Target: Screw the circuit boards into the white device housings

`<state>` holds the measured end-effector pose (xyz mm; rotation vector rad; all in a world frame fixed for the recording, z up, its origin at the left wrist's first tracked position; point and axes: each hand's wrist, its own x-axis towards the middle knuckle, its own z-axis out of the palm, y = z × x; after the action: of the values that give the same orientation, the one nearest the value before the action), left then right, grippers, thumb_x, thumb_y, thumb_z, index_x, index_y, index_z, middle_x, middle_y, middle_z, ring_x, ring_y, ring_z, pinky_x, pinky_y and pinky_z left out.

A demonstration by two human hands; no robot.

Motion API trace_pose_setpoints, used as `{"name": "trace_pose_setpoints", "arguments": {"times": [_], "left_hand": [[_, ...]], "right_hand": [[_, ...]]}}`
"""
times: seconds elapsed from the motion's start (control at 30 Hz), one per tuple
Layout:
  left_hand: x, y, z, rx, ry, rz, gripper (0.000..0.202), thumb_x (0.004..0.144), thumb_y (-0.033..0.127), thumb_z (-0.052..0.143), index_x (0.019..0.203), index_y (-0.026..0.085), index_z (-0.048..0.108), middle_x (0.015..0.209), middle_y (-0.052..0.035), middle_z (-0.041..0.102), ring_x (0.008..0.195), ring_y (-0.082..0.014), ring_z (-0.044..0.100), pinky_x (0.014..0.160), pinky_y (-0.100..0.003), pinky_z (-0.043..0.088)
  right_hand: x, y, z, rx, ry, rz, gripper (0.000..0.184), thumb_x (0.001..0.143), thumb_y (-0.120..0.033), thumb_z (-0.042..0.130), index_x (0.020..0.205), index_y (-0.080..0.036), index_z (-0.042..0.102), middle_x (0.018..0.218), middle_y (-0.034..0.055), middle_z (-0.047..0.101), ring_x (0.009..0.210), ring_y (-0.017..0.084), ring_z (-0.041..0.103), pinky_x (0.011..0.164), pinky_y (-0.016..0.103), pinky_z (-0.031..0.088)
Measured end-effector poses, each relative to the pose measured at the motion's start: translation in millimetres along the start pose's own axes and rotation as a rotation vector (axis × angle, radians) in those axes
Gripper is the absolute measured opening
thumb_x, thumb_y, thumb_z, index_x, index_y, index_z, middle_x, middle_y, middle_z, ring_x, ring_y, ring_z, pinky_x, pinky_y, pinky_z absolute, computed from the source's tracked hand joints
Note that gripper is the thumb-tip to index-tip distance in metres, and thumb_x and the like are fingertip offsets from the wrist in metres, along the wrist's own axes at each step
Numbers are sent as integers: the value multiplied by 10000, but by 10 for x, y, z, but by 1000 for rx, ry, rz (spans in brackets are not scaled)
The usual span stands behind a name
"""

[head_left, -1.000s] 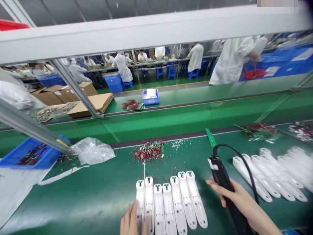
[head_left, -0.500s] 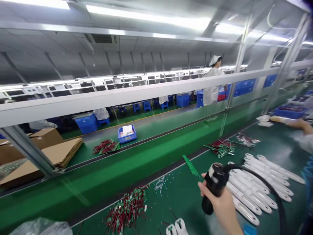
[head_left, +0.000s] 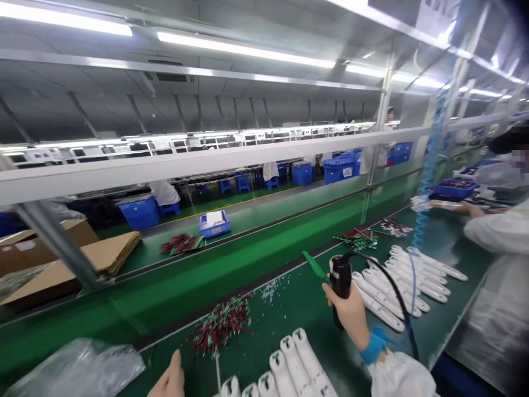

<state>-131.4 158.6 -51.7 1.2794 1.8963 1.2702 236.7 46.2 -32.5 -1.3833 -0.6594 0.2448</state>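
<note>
My right hand, with a blue wristband, is wrapped round a black corded electric screwdriver, held upright over the green work surface. Its tip is hidden. At the bottom edge my left hand shows in part, fingers stretched out and nothing seen in them. Between my hands lies a row of long white plastic casings, with green parts in their rounded ends. A heap of dark red wires with green pieces lies beyond my left hand. Small white bits are scattered beside it.
More white casings lie right of the screwdriver, whose black cable arcs over them. A blue coiled hose hangs there. Green strips and another wire pile lie farther back. A clear plastic bag sits left. A co-worker's sleeve reaches in at right.
The view has shifted right and downward. My left hand has come into view at the bottom, and more of the near casing row shows. My right hand still holds the screwdriver.
</note>
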Motion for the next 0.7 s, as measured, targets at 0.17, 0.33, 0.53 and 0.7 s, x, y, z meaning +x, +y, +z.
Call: {"name": "trace_pose_setpoints", "arguments": {"times": [0.17, 0.33, 0.53, 0.7], "left_hand": [[-89, 115, 107, -69, -58, 149, 510, 766, 585, 462, 412, 225, 381, 382, 38, 313, 433, -137, 356, 471, -273, 319], [-42, 44, 248, -77, -97, 112, 449, 802, 522, 443, 464, 226, 447, 369, 46, 344, 414, -146, 396, 471, -267, 334], [-62, 78, 282, -96, -136, 117, 438, 819, 500, 458, 482, 223, 500, 328, 53, 349, 393, -153, 414, 491, -274, 355], [-121, 113, 266, -96, -170, 125, 420, 811, 477, 495, 478, 221, 515, 313, 52, 370, 389, -160, 442, 514, -281, 366]], "right_hand": [[-13, 53, -18, 5, 49, -19, 391, 682, -464, 764, 862, -168, 582, 546, -43, 547, 461, 126, 499, 490, 274, 412], [42, 107, -99, 19, 85, 22, 247, 833, -338, 690, 780, -127, 574, 579, -61, 526, 479, 65, 490, 489, 202, 430], [154, 213, -398, 148, 347, 69, 214, 925, -326, 581, 958, -115, 599, 756, -12, 588, 594, 77, 557, 556, 218, 504], [84, 463, -655, 220, 663, 131, 324, 954, -411, 505, 1086, -124, 575, 876, 32, 612, 674, 107, 589, 605, 263, 533]]}}
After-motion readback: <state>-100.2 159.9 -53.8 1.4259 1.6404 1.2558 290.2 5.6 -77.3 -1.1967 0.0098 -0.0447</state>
